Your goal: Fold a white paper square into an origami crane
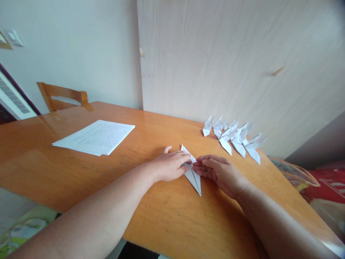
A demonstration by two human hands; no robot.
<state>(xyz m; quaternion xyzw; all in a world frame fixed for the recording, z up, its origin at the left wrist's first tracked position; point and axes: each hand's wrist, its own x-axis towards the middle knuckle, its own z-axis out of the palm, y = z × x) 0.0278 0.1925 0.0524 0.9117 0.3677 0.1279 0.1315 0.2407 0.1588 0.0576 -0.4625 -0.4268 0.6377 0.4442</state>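
A long, pointed piece of folded white paper (193, 178) lies on the wooden table, with a crease running along its lower half. My left hand (172, 166) comes over it from the left, thumb and fingertips on its middle and one finger sticking out away from the paper. From the right, my right hand (219, 172) has its curled fingers and thumb at the paper's right edge. Both hands grip the paper near its middle, and the fingertips partly hide it there.
Several folded white paper figures (238, 140) stand in rows at the table's back right, near a pale wooden panel (205, 54). A stack of printed sheets (95, 137) lies on the table (161, 212) to the left. Behind it is a wooden chair (63, 90). Red bags (323, 185) sit beyond the right edge.
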